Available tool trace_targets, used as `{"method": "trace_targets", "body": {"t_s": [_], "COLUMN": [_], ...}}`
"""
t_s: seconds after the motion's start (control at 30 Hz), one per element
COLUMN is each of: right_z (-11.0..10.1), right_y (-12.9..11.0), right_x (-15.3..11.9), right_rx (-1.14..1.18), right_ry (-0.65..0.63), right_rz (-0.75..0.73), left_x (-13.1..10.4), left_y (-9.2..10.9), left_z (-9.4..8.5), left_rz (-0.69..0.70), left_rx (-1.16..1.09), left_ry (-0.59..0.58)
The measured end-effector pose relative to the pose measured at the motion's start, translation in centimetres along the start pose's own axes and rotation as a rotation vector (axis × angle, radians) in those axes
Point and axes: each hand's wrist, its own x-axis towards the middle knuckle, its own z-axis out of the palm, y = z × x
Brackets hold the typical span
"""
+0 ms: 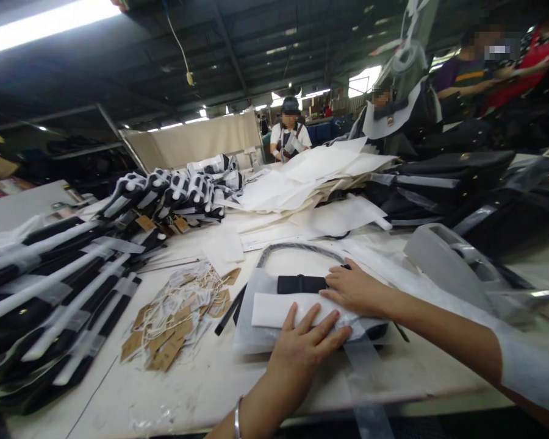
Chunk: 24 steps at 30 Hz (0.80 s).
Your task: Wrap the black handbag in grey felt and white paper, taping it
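A black handbag [302, 283], mostly covered by a white wrapping sheet [256, 281], lies on the table before me. Its wrapped handle [297, 246] arches away from me. Across its front is a white foam strip [272, 309]. My left hand [297, 347] rests on this strip with fingers spread flat. On the bag's right side, my right hand [354, 291] lies with fingers stretched over the black flap and the strip's edge. A length of clear tape [366, 372] runs from below the hands over the table's front edge.
Brown paper tags [167, 335] with white strings are heaped left of the bag. Wrapped black bags [77, 292] line the left side. White sheets [302, 177] are piled behind, and a grey tape dispenser [452, 259] stands right. A person [290, 131] works across the table.
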Motion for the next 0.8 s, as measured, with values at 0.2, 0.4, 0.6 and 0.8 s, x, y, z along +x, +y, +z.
{"method": "trace_targets", "body": {"t_s": [0.2, 0.4, 0.6, 0.8], "right_z": [0.2, 2.1, 6.6, 9.6], "right_y": [0.9, -0.6, -3.8, -6.1], "right_x": [-3.4, -13.7, -18.3, -15.9], "right_rx": [0.210, 0.222, -0.054, 0.090], "right_ry": [0.089, 0.629, 0.432, 0.559], "right_rz": [-0.014, -0.142, -0.377, -0.382], "left_x": [0.0, 0.0, 0.0, 0.1], "left_y": [0.0, 0.0, 0.0, 0.0], "left_z": [0.0, -0.9, -1.2, -1.4], "left_rz": [-0.002, -0.032, -0.034, -0.023], "left_rx": [-0.002, -0.064, -0.068, -0.036], "left_ry": [-0.046, -0.084, -0.161, -0.179]}}
